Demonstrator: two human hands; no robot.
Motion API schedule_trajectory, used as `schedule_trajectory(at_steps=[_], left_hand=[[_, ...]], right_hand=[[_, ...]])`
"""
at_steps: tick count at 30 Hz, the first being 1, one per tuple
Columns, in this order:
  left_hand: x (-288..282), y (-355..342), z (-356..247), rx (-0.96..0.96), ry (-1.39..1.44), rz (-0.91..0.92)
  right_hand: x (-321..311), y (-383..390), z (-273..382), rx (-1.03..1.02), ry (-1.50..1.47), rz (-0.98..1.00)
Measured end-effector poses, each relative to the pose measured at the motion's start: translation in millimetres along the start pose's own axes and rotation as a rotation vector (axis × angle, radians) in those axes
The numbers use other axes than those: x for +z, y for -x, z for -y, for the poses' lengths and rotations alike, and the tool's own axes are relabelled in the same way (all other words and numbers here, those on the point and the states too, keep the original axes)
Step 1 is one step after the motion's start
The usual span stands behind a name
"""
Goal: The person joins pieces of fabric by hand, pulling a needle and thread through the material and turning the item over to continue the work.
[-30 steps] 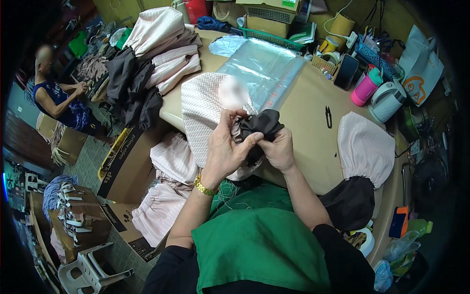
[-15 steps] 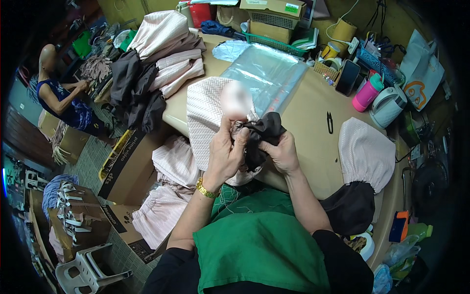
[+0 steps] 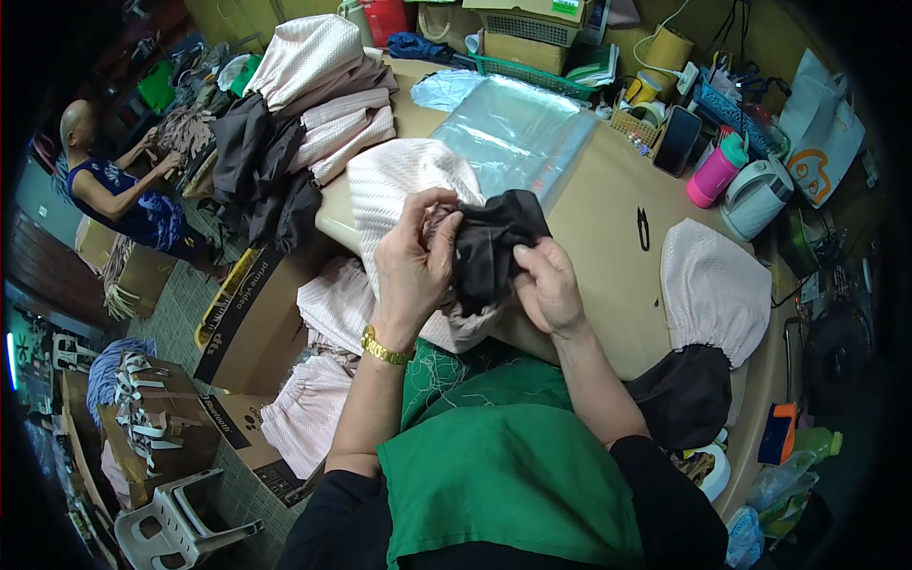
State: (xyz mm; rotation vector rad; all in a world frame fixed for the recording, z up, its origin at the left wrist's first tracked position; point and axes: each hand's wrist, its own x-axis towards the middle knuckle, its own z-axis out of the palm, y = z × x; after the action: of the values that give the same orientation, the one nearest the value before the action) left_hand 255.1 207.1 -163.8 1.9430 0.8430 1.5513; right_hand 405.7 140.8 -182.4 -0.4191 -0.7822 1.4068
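Observation:
My left hand [image 3: 418, 256] pinches a gathered, brownish edge where black cloth [image 3: 489, 237] joins a pale pink textured fabric piece [image 3: 380, 176]. My right hand [image 3: 546, 285] grips the right side of the black cloth, thumb pressed on it. The pink piece spreads behind and below my hands on the table [image 3: 608, 294]. A similar pink piece with a dark lower part [image 3: 712, 285] lies at the right, beside small black thread snips [image 3: 642, 228]. Behind my hands lies a clear plastic sheet or stack of bags [image 3: 513, 133].
Pink and dark fabric piles [image 3: 256, 142] sit at left, open cardboard [image 3: 247, 323] below. A co-worker [image 3: 114, 190] stands left, hands on tan material. A white kettle [image 3: 755, 199], pink bottle [image 3: 708, 180], phone [image 3: 674, 142] and baskets line the back right. A plastic chair [image 3: 180, 522] is lower left.
The black cloth is opened out flatter between my hands. My left hand has moved leftward and up, my right hand slightly right. The co-worker's hands have shifted.

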Motion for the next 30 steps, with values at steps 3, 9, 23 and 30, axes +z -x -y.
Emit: schedule_trajectory(at_steps=[3,9,23,30], left_hand=[[-0.1,-3.2,-28.5,0.067,-0.126,0.05],[3.0,8.8,-37.8,0.048,-0.116,0.123],[15.2,33.2,-33.5,0.275,-0.108,0.032],[43.4,50.2,-34.1,0.332,0.019,0.11]], right_hand=[[-23.9,-8.8,-5.1,-0.044,0.818,-0.105],[-10.4,-36.9,-8.7,-0.665,1.288,-0.34],[-90.5,-56.2,-11.6,-0.359,1.528,-0.495],[-139.2,-31.5,29.0,-0.11,1.301,-0.422]])
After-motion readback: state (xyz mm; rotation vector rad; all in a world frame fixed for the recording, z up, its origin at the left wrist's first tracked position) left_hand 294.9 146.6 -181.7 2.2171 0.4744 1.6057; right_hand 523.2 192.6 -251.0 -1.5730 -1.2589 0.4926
